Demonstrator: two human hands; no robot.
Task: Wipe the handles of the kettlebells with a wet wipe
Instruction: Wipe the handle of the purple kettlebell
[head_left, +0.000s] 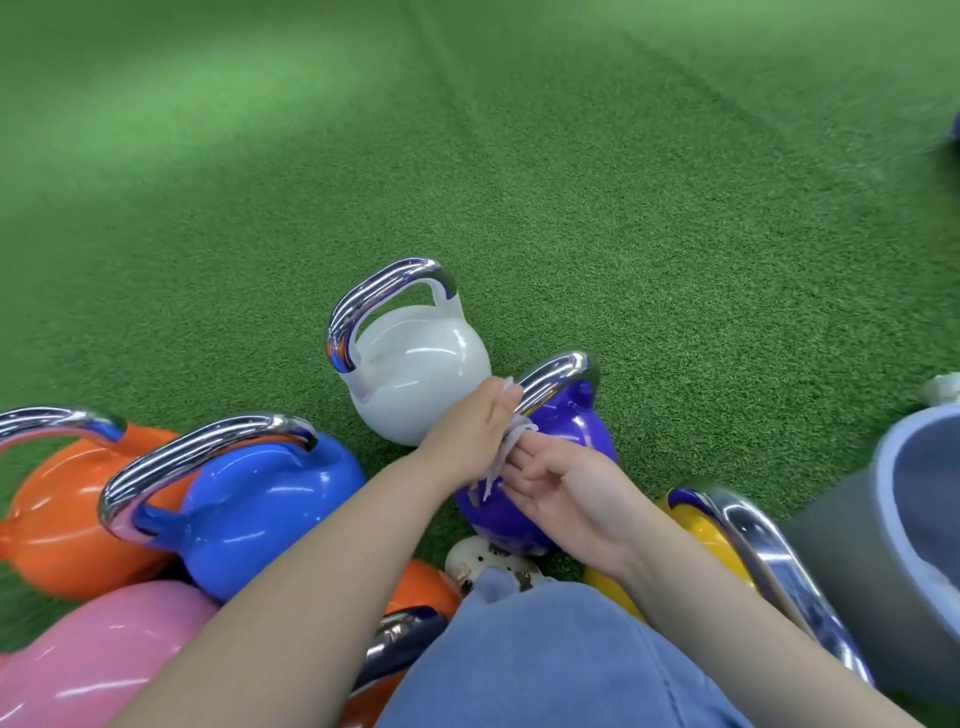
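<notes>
The left hand (470, 431) has its fingers curled round a crumpled wet wipe (506, 444), pressing it against the near end of the chrome handle (558, 376) of the purple kettlebell (576, 426); that wrap-around grip seems meant to clean the whole bar in one pass. The right hand (563, 480) lies palm-up just beside it, fingers loosely spread and touching the hanging tail of the wipe, probably to steady or gather it, gripping nothing firmly. The purple bell stands upright on the green turf floor (623, 208), just beside a white kettlebell (421, 374). Blue (270, 499), orange (57, 514), pink (88, 660) and yellow (696, 525) kettlebells crowd near the person's denim-clad knee, likely lined up within reach. A grey bucket (893, 519) sits at the right. No brand, label or weight marking can be read anywhere.
</notes>
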